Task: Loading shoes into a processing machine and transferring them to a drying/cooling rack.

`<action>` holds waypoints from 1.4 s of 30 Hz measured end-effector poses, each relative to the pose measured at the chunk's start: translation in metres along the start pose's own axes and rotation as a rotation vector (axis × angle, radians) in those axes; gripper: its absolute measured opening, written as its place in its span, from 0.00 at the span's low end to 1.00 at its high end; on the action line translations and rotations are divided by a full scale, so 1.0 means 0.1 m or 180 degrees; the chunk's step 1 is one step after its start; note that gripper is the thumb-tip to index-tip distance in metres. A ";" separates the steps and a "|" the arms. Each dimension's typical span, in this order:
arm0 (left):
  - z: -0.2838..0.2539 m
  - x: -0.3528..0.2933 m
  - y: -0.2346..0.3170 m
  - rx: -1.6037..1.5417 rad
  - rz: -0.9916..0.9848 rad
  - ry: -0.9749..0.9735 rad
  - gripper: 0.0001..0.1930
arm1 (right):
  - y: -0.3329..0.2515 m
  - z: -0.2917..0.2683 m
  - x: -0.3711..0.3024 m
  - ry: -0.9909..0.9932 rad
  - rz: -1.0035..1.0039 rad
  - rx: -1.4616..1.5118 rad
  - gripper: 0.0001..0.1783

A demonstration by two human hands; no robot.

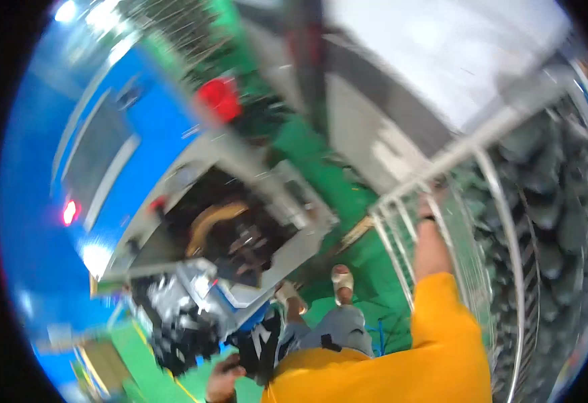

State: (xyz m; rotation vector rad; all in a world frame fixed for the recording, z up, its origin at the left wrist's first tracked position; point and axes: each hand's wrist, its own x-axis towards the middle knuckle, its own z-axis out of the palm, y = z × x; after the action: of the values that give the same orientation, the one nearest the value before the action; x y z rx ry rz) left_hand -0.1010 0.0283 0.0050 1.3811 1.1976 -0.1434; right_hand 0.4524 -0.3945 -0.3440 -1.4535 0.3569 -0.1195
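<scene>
My right arm, in a yellow sleeve, stretches forward to a white wire-cage rack (514, 269). My right hand (436, 193) is at the rack's upper rail. Bars and blur obscure its fingers, so its grip cannot be made out. Low on the left, my left hand (222, 383) is held beside my body with its fingers curled. A dark patch shows at those fingers; what it is, I cannot make out. Many dark grey, rounded pieces (542, 181) are stacked inside the rack.
To the left stands a blue and grey machine (153, 87) with an open dark bay holding a curved tan part (213, 218). Black and silvery bundles (179, 322) lie below it. A red object (220, 99), a large pale-topped unit (435, 54) and green floor (314, 151) are ahead.
</scene>
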 end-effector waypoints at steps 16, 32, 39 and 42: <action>-2.21 0.60 -1.68 0.1919 0.0032 0.1435 0.15 | -1.82 1.97 -3.61 -0.3050 0.0082 -0.1460 0.13; -3.39 1.63 -0.47 0.0587 -0.0699 -0.0242 0.23 | -2.82 4.39 -4.92 -0.1357 -0.5376 -0.2252 0.31; -2.98 4.18 -0.61 -0.1475 -0.1285 0.2570 0.39 | -2.82 4.28 -4.92 -0.1315 -0.5740 -0.2457 0.34; -2.85 4.59 -0.61 -0.1811 -0.1379 0.3588 0.24 | -2.76 4.31 -5.01 -0.1195 -0.5679 -0.2290 0.33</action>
State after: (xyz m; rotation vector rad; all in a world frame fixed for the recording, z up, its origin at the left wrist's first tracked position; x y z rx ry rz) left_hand -0.0932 0.4869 -0.2869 0.6141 2.2294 0.7202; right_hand 0.1516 0.1278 0.0430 -2.0283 -1.4287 -1.2039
